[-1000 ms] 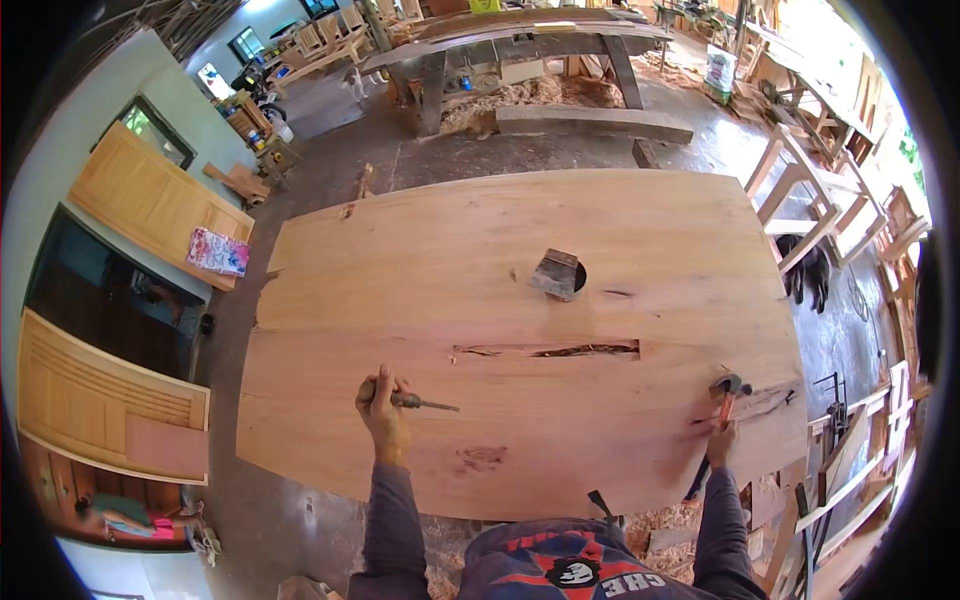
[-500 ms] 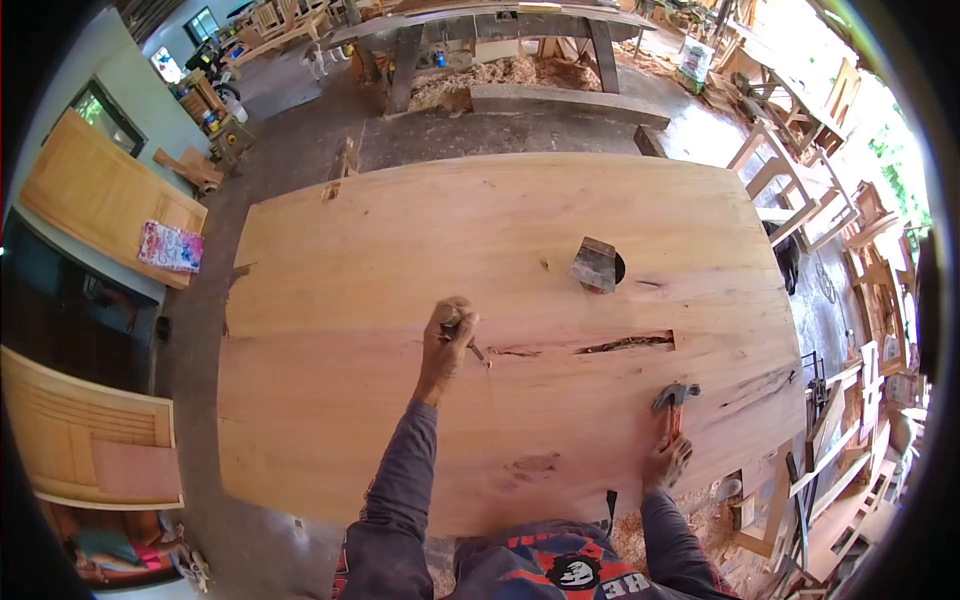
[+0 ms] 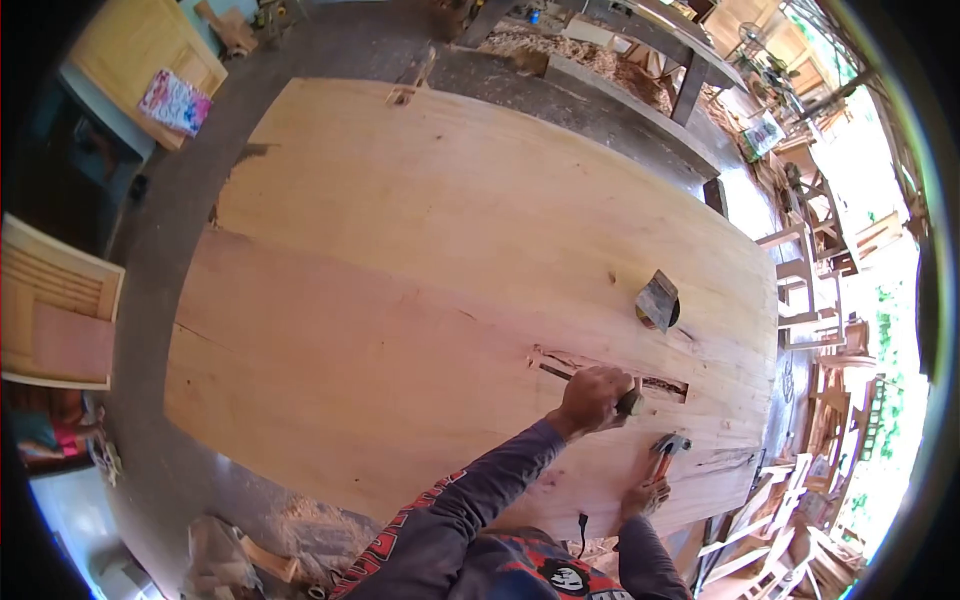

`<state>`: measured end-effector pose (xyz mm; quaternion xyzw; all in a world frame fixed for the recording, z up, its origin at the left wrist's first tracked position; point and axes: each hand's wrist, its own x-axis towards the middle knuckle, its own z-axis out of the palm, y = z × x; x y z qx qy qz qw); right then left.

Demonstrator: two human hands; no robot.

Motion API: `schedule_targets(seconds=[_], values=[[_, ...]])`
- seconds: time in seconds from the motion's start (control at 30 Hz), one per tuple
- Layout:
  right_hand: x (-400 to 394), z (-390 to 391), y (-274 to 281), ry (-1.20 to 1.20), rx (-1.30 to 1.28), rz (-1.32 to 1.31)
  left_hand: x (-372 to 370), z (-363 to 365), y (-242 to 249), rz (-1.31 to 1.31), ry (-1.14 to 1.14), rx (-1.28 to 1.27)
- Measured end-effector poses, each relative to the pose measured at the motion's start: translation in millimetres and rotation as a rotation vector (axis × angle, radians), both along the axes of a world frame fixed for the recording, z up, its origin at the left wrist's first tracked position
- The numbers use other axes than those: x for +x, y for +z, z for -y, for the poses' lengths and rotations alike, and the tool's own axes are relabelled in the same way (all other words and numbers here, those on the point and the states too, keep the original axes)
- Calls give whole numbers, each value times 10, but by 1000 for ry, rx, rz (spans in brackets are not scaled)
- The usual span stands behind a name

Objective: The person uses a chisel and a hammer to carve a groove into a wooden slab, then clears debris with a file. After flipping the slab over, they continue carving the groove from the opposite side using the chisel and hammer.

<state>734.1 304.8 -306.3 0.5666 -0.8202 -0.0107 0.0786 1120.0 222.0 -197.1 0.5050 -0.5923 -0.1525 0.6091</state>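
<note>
My left hand (image 3: 597, 397) is closed around a chisel, and the dark end of its handle (image 3: 629, 402) shows past my fingers. The narrow blade (image 3: 553, 371) points left, low over a long split (image 3: 664, 387) in the wide wooden slab (image 3: 400, 280). My hand covers the middle of that split. On the right, my right hand (image 3: 646, 497) grips a claw hammer (image 3: 668, 452) by its orange-brown handle, its metal head resting over the slab. Beyond the split, a flat grey scraper-like blade (image 3: 658, 298) lies across a round dark object, partly hiding it.
Wooden frames and chair parts (image 3: 805, 285) stand along the right side. A workbench (image 3: 690, 85) with shavings beneath it is at the back. Panelled doors (image 3: 70, 310) lean at the left. A black plug (image 3: 583, 523) shows by the slab's near edge.
The view has turned and tilted. My left hand has moved right along the slab with the chisel, from the split's left end to over its middle. The hammer remains in my right hand.
</note>
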Motion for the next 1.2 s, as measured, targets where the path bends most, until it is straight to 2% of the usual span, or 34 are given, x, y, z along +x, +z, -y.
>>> schedule_targets(seconds=[0.27, 0.67, 0.87, 0.97, 1.07, 1.17, 1.2], values=[[-41, 21, -79, 13, -51, -88, 222, -39, 55, -83, 46, 2], [-30, 14, -46, 32, -38, -91, 256, -46, 69, -128, -1, -36], [-33, 15, -53, 11, -28, -86, 214, -46, 19, -50, 28, 35], [-46, 11, -60, 14, -27, -76, 247, -35, 61, -119, 13, -18], [-54, -4, -75, 61, -82, -116, 259, 2, 90, -103, 106, -5], [-377, 102, -95, 129, -45, 400, 288, 41, 51, -161, 103, -8], [-349, 121, -21, 178, 12, 423, 310, 40, 63, -151, 102, -2]])
